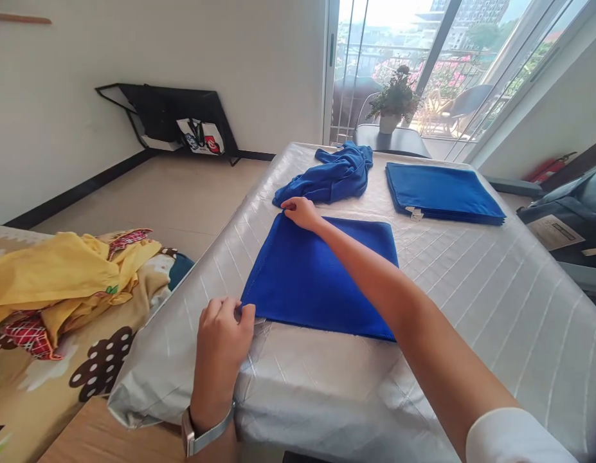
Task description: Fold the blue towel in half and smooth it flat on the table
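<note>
Pinching a flat, rectangular blue fabric piece (321, 276) on a silver-covered worktop (471, 308), the left hand (225, 337) holds its near-left corner between fingers, the right hand (301, 213) its far-left. The fabric piece looks light and soft, best held by the corners. Beyond, a white label (415, 214) on stacked, folded blue cloths (442, 188) is unreadable.

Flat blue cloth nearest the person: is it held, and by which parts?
Yes: the left hand pinches the flat blue cloth at its near left corner, the right hand at its far left corner.
</note>
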Demonstrator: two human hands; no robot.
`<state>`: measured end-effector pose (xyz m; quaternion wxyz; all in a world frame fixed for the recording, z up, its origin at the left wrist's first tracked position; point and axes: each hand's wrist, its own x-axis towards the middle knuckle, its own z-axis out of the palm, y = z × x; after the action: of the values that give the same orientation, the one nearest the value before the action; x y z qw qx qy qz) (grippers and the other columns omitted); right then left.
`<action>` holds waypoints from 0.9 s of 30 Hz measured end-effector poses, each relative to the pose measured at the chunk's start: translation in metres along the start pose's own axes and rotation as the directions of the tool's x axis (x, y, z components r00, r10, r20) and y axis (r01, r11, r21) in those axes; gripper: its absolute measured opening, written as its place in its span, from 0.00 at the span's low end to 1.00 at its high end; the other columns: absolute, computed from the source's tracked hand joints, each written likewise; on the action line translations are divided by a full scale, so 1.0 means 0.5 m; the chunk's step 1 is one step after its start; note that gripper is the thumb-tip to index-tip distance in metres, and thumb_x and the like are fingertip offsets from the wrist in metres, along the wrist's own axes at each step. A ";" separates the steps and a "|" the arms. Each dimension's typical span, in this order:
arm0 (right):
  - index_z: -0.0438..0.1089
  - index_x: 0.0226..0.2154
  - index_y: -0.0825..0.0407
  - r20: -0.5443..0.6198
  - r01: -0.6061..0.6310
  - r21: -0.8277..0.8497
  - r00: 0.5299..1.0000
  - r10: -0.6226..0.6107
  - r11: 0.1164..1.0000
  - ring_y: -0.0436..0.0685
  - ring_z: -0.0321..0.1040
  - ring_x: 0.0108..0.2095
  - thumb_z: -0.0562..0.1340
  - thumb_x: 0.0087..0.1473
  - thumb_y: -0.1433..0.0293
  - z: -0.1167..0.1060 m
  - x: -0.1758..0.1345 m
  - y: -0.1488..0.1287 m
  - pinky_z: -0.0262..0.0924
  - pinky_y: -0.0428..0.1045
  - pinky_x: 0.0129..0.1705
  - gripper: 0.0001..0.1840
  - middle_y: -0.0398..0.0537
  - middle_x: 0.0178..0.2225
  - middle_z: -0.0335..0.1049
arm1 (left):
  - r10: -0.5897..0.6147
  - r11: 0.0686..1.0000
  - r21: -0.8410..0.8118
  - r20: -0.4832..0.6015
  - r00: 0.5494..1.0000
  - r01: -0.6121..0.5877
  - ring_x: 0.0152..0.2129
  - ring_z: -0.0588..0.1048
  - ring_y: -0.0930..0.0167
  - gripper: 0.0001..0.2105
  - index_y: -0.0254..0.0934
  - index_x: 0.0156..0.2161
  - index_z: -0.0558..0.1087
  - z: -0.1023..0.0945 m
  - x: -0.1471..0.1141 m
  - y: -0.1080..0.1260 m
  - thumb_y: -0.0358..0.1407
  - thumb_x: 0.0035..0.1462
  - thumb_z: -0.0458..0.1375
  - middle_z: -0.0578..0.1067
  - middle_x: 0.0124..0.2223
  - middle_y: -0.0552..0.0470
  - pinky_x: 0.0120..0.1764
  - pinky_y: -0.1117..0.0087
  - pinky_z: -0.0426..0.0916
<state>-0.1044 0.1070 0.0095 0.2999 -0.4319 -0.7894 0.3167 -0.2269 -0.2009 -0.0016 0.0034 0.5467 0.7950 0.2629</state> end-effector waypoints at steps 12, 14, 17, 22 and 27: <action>0.78 0.48 0.48 0.084 0.042 -0.331 0.996 -0.015 0.943 0.64 0.71 0.53 0.56 0.68 0.72 0.035 -0.012 -0.008 0.66 0.55 0.54 0.15 0.53 0.54 0.71 | -0.057 0.998 -0.012 0.036 0.998 0.058 0.38 0.76 0.57 0.14 0.43 0.34 0.70 0.009 0.000 -0.008 0.50 0.59 0.51 0.77 0.35 0.46 0.46 0.57 0.71; 0.77 0.49 0.48 0.039 0.075 -0.288 0.997 -0.067 0.955 0.63 0.70 0.53 0.55 0.70 0.70 0.034 -0.027 -0.008 0.65 0.54 0.54 0.15 0.53 0.54 0.71 | -0.084 0.996 -0.034 0.060 0.995 0.086 0.38 0.77 0.57 0.14 0.43 0.34 0.71 0.005 0.003 -0.008 0.50 0.58 0.52 0.77 0.35 0.46 0.44 0.58 0.71; 0.75 0.51 0.47 -0.136 0.089 -0.140 0.985 -0.108 0.986 0.57 0.70 0.53 0.53 0.73 0.68 0.007 -0.055 -0.007 0.62 0.50 0.57 0.15 0.50 0.52 0.73 | -0.121 0.990 -0.054 0.117 0.986 0.128 0.37 0.78 0.56 0.15 0.42 0.35 0.72 -0.006 0.008 -0.005 0.51 0.57 0.54 0.79 0.35 0.46 0.42 0.58 0.71; 0.75 0.49 0.50 -0.324 0.205 -0.025 0.924 -0.202 0.978 0.55 0.70 0.53 0.55 0.72 0.69 -0.123 -0.147 -0.012 0.59 0.48 0.59 0.13 0.50 0.49 0.75 | -0.105 0.989 -0.093 0.135 0.985 0.118 0.35 0.79 0.57 0.16 0.42 0.36 0.72 -0.022 0.010 0.009 0.52 0.59 0.53 0.81 0.36 0.45 0.40 0.59 0.71; 0.76 0.49 0.48 -0.423 0.390 -0.152 0.805 -0.416 0.908 0.57 0.70 0.51 0.56 0.72 0.66 -0.305 -0.314 -0.060 0.62 0.52 0.58 0.13 0.50 0.48 0.76 | 0.085 0.980 -0.185 0.085 0.993 -0.069 0.39 0.78 0.59 0.13 0.43 0.36 0.68 -0.027 0.003 0.050 0.50 0.59 0.54 0.80 0.41 0.44 0.47 0.58 0.72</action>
<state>0.0652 -0.0059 0.0952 0.5203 -0.3237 -0.7817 0.1156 -0.2097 -0.1984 0.0213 0.0798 0.5861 0.7449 0.3086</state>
